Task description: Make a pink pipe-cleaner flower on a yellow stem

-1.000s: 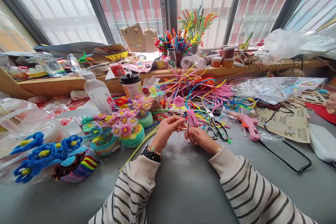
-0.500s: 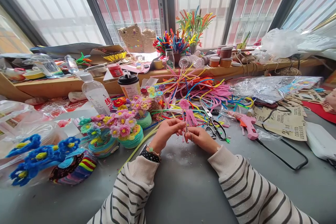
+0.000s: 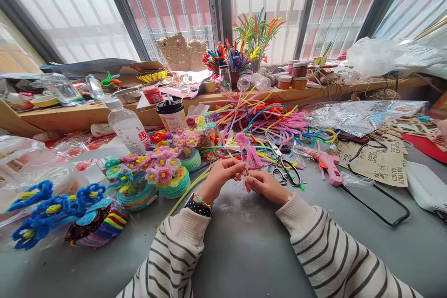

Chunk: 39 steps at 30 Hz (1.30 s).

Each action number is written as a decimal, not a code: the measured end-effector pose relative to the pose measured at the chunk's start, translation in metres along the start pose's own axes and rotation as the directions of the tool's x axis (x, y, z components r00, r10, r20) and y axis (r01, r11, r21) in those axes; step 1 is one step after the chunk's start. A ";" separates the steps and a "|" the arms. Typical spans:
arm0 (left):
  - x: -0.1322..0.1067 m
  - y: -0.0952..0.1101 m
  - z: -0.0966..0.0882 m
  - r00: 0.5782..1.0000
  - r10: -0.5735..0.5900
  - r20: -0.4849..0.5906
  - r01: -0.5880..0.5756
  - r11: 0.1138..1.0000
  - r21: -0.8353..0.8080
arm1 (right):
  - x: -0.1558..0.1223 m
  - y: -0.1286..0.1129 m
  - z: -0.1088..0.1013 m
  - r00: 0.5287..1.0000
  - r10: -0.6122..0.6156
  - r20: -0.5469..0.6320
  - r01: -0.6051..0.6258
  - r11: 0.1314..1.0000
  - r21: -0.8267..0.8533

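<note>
Head view. Both hands meet over the grey tabletop (image 3: 244, 247), near its middle. The left hand (image 3: 219, 176) and the right hand (image 3: 266, 185) are each closed, fingertips pinched on the thin stem of a pink pipe-cleaner flower (image 3: 241, 139), which stands upright just above them with a pink tassel (image 3: 253, 156) hanging beside its head. The stem itself is largely hidden by the fingers and hard to trace against the pile of loose pipe cleaners (image 3: 270, 118) behind it. Scissors (image 3: 287, 170) lie just right of the right hand; a pink glue gun (image 3: 328, 165) lies farther right, its cord trailing over the tabletop. Finished flower baskets (image 3: 167, 173) stand to the left of the left hand. Blue flowers (image 3: 52, 207) sit at far left, partly veiled by clear plastic. Both striped sleeves are cut off by the lower edge.
</note>
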State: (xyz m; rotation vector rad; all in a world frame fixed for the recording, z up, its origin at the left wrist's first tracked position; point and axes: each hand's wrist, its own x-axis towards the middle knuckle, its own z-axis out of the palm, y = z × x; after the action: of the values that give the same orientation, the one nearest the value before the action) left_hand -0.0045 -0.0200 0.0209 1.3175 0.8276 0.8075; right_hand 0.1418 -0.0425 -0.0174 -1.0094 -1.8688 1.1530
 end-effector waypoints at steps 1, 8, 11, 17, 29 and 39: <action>0.000 0.000 0.000 1.000 -0.002 -0.001 0.002 1.000 0.003 | 0.000 -0.001 0.000 1.000 -0.007 0.008 0.007 1.000 0.004; 0.000 -0.002 -0.002 0.999 0.017 0.049 -0.018 1.000 0.022 | 0.000 -0.001 0.000 1.000 0.010 -0.010 -0.010 1.000 0.021; 0.000 -0.003 -0.002 0.999 0.014 0.041 -0.015 1.000 0.024 | 0.001 0.000 0.001 0.999 0.010 -0.045 -0.010 1.000 -0.010; 0.000 -0.002 -0.002 1.000 0.011 0.026 -0.012 0.999 0.030 | 0.002 0.000 0.001 0.997 0.007 -0.080 -0.009 1.000 -0.026; -0.001 0.000 -0.001 0.997 -0.021 0.072 0.021 1.000 0.010 | -0.001 0.000 0.001 0.999 0.014 -0.049 -0.014 1.000 0.017; 0.001 -0.006 -0.004 0.997 -0.010 0.074 0.011 1.000 -0.013 | 0.002 0.005 0.002 0.991 0.028 -0.133 -0.033 0.999 -0.037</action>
State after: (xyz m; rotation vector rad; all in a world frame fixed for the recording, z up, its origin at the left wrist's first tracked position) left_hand -0.0072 -0.0180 0.0147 1.3221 0.7689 0.7503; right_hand 0.1411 -0.0402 -0.0224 -1.1126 -1.7821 1.0445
